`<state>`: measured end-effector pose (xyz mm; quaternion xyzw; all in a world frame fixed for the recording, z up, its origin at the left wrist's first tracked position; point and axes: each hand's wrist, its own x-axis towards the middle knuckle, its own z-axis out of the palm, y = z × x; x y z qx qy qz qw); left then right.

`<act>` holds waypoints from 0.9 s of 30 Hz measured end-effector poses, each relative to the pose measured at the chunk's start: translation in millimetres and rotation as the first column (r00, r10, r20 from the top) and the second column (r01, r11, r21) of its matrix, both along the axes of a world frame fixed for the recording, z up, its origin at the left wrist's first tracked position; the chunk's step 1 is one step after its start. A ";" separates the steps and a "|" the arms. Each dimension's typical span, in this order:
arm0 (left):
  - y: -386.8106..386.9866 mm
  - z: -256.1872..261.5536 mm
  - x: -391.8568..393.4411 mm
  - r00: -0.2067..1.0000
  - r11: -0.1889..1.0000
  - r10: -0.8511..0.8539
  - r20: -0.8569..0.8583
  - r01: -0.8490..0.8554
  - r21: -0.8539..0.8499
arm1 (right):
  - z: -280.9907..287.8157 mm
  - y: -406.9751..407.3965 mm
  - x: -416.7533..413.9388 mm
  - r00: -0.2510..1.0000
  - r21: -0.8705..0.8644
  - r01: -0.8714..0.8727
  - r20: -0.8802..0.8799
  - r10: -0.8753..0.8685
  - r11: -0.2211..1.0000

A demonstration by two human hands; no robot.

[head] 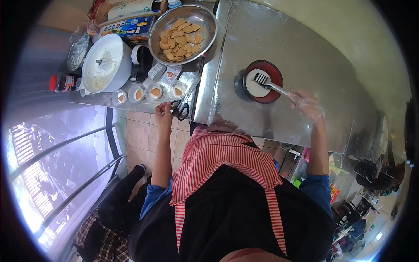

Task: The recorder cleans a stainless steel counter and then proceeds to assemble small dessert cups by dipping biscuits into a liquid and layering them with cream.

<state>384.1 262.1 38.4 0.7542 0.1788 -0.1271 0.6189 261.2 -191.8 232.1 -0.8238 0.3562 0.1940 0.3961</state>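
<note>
My right hand (pixel 306 103), in what looks like a thin clear glove, grips the handle of a slotted metal turner (pixel 278 88). The turner's dark-slotted head rests over white creamy liquid (pixel 257 88) inside a bowl (pixel 278 77), red within and black outside. My left hand (pixel 163 113) is raised at the front edge of the left counter, fingers curled together. Just beside its fingertips lie black-handled scissors (pixel 183 111); whether the hand touches them or pinches something small is unclear. Behind it stand several clear plastic cups (pixel 154 92) holding white filling and brown pieces.
A large steel bowl (pixel 209 29) of brown biscuit-like pieces (pixel 180 41) stands at the back left. Beside it are a white tub (pixel 122 65) of cream with a whisk (pixel 102 61), a red-lidded jar (pixel 63 82) and a blue box (pixel 131 26). The steel worktop (pixel 262 39) spans the right.
</note>
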 end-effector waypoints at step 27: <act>-23.3 16.2 21.6 0.994 0.999 -0.027 -0.102 0.031 0.036 | 43.8 8.2 -15.9 0.908 -0.462 -0.226 0.219 0.357 0.858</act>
